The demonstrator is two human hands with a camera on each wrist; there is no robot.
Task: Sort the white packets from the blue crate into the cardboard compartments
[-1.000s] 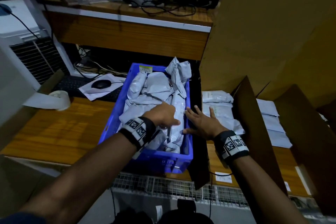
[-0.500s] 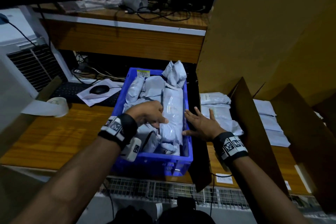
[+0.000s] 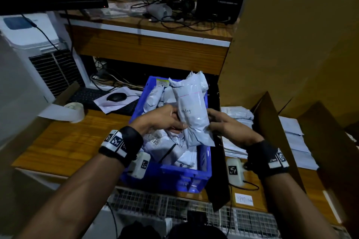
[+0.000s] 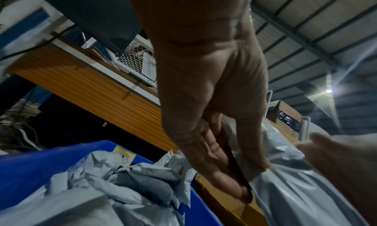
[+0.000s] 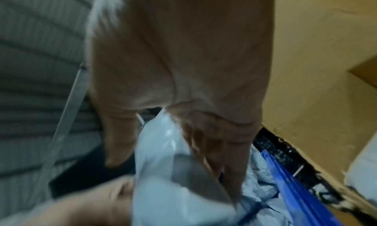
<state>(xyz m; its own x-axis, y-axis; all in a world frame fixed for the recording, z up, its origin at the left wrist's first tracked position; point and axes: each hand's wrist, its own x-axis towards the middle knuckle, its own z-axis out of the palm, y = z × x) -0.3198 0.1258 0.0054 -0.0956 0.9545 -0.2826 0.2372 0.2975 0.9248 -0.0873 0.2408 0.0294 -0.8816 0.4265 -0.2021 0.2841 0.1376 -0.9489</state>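
1. Cardboard compartments (image 3: 272, 141) stand to the right, their tall brown dividers rising over flat white packets lying inside.
2. The blue plastic crate (image 3: 174, 176) sits on the wooden desk (image 3: 73, 141), heaped with crinkled, glossy packets.
3. Both forearms reach forward over the crate, wrists banded in black.
4. A long white packet (image 3: 191, 110) is held upright above the crate, handwriting on its face.
5. The left hand (image 3: 161, 120) pinches its left edge, thumb against fingers.
6. The right hand (image 3: 227, 126) grips the right edge, fingers curled behind.
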